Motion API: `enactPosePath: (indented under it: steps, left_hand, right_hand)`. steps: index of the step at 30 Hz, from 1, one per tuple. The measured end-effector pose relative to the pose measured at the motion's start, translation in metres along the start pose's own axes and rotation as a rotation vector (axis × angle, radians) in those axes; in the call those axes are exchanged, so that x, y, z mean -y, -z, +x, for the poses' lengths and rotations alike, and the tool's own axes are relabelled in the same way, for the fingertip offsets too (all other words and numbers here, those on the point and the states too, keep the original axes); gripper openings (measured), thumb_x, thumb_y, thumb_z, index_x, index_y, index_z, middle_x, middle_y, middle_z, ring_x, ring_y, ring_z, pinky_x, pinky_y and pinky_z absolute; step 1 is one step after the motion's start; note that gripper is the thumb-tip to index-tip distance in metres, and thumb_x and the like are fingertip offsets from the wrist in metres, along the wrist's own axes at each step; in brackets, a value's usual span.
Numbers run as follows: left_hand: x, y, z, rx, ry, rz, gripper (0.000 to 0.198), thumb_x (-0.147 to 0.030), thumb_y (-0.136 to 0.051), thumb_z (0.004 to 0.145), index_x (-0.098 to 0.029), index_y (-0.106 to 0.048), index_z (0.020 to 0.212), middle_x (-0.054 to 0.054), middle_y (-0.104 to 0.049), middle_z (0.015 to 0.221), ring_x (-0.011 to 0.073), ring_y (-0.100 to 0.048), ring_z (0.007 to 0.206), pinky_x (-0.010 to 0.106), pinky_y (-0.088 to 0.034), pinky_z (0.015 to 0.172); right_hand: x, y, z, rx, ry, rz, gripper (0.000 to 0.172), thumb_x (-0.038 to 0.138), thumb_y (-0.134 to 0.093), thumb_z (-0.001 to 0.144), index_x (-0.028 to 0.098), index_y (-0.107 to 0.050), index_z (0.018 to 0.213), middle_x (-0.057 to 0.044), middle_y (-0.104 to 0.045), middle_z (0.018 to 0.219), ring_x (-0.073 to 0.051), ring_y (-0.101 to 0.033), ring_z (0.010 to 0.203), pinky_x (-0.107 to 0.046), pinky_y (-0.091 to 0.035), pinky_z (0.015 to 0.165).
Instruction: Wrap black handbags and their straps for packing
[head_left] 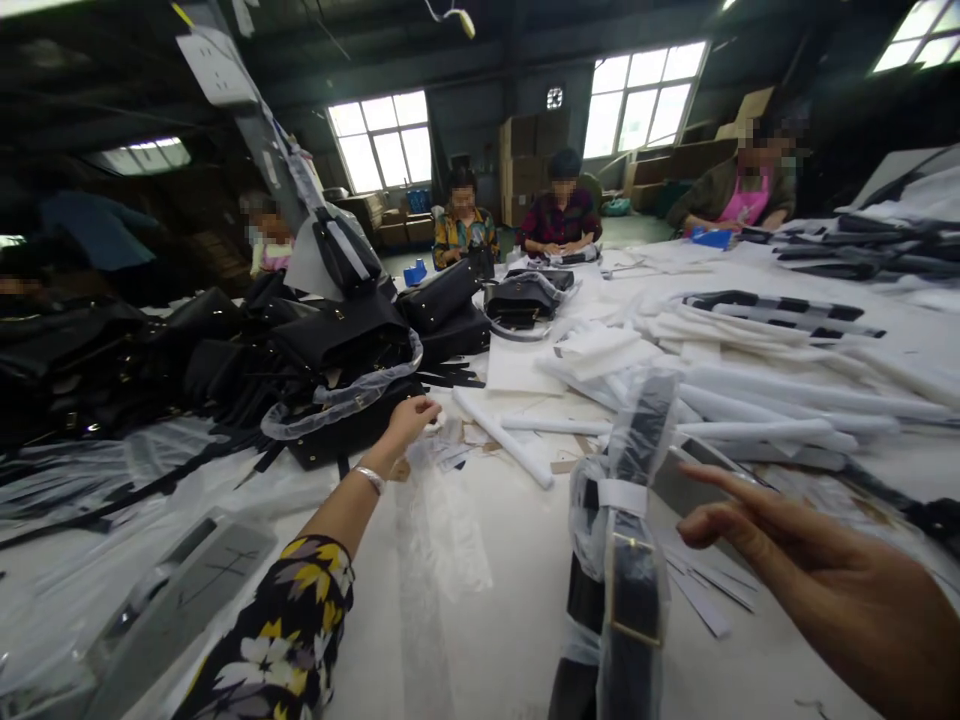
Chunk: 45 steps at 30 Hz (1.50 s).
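My left hand (409,422) reaches out over the table beside the black handbags (341,335). Its fingers are drawn together near a small whitish bit; whether they pinch it I cannot make out. At the right, my right hand (814,560) is open, thumb and index finger apart with nothing between them. Just left of those fingertips is a black strap (634,590) with a gold buckle, wrapped in clear plastic and circled by a white band (622,496). A strip of clear plastic film (427,560) lies on the white table (502,620) between my hands.
White paper rolls (750,430) and sheets cover the right side. A grey box-like object (195,590) with dark marks is at lower left, among plastic sheets. Several people sit or stand around the far side; a post with a socket plate (216,68) rises at left.
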<state>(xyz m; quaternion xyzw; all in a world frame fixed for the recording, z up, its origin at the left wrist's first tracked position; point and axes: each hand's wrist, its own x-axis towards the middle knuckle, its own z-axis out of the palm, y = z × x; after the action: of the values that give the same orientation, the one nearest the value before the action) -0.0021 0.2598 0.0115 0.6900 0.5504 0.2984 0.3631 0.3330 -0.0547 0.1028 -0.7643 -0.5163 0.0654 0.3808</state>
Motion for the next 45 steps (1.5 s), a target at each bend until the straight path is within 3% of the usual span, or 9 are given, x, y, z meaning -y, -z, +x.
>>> enactPosePath:
  steps: [6,9,13,18,22,25,33,39,45]
  left_hand:
    - [-0.089,0.033,-0.024,0.029,-0.209,-0.278,0.036,-0.045,-0.072,0.083,-0.014,-0.066,0.100,0.007,-0.072,0.091,0.0174,-0.067,0.083,0.034,-0.053,0.081]
    - [-0.141,0.043,-0.046,0.045,-0.313,-0.353,0.044,-0.047,-0.076,0.077,-0.014,-0.067,0.105,0.008,-0.073,0.090,0.0174,-0.066,0.084,0.033,-0.051,0.083]
    - [-0.204,0.048,-0.081,0.106,-0.442,-0.404,0.038,-0.045,-0.075,0.080,-0.016,-0.069,0.105,0.005,-0.073,0.091,0.0162,-0.066,0.088,0.032,-0.050,0.091]
    - [-0.255,0.037,-0.124,0.220,-0.541,-0.470,0.031,-0.039,-0.072,0.084,-0.019,-0.069,0.108,0.003,-0.073,0.090,0.0149,-0.067,0.088,0.032,-0.049,0.094]
    - [-0.275,0.024,-0.153,0.275,-0.579,-0.514,0.028,-0.035,-0.072,0.085,-0.018,-0.070,0.107,0.002,-0.072,0.087,0.0146,-0.066,0.086,0.032,-0.050,0.093]
    - [-0.283,0.016,-0.170,0.290,-0.578,-0.530,0.028,-0.034,-0.071,0.086,-0.018,-0.069,0.109,0.002,-0.071,0.086,0.0143,-0.065,0.085,0.030,-0.050,0.089]
    - [-0.307,-0.012,-0.194,0.291,-0.503,-0.623,0.033,-0.037,-0.078,0.079,-0.017,-0.071,0.105,0.002,-0.072,0.080,0.0144,-0.066,0.079,0.027,-0.055,0.081]
    - [-0.318,-0.034,-0.199,0.263,-0.457,-0.606,0.048,-0.044,-0.082,0.073,-0.016,-0.069,0.110,0.005,-0.073,0.083,0.0182,-0.069,0.082,0.030,-0.057,0.080]
    - [-0.316,-0.055,-0.192,0.326,-0.544,-0.427,0.059,-0.052,-0.074,0.078,-0.025,-0.061,0.129,0.010,-0.065,0.127,0.0206,-0.068,0.092,0.027,-0.055,0.071]
  right_hand:
    - [0.049,0.020,0.019,-0.149,0.223,0.272,0.033,0.053,-0.065,0.086,0.034,-0.075,0.110,0.000,-0.078,0.082,-0.023,-0.073,0.089,-0.037,-0.054,0.092]
    - [0.077,0.018,0.037,-0.036,0.399,0.480,0.030,0.045,-0.065,0.089,0.028,-0.075,0.112,-0.001,-0.078,0.085,-0.021,-0.073,0.083,-0.038,-0.055,0.089]
    - [0.107,0.007,0.067,0.082,0.596,0.635,0.025,0.034,-0.063,0.090,0.026,-0.076,0.110,-0.003,-0.075,0.109,-0.022,-0.069,0.101,-0.038,-0.053,0.094]
    - [0.127,-0.005,0.092,0.230,0.605,0.746,0.032,0.033,-0.067,0.085,0.023,-0.074,0.114,-0.006,-0.073,0.118,-0.024,-0.067,0.107,-0.042,-0.052,0.095]
    - [0.124,0.001,0.085,0.424,0.532,0.944,0.035,0.045,-0.071,0.082,0.019,-0.078,0.104,-0.006,-0.077,0.102,-0.025,-0.069,0.102,-0.044,-0.048,0.099]
    - [0.116,0.012,0.072,0.470,0.428,1.079,0.038,0.049,-0.075,0.077,0.017,-0.079,0.098,-0.007,-0.078,0.098,-0.023,-0.069,0.102,-0.041,-0.046,0.101]
    - [0.088,0.024,0.042,0.294,0.418,1.100,0.040,0.048,-0.074,0.081,0.018,-0.072,0.106,-0.006,-0.074,0.105,-0.020,-0.068,0.100,-0.035,-0.049,0.095]
    - [0.070,0.027,0.026,0.162,0.325,1.127,0.038,0.051,-0.075,0.078,0.016,-0.078,0.093,-0.007,-0.076,0.091,-0.020,-0.068,0.084,-0.033,-0.051,0.082]
    - [0.057,0.038,0.016,0.187,0.269,1.254,0.037,0.053,-0.072,0.082,0.017,-0.078,0.087,-0.007,-0.074,0.090,-0.019,-0.066,0.089,-0.031,-0.048,0.085]
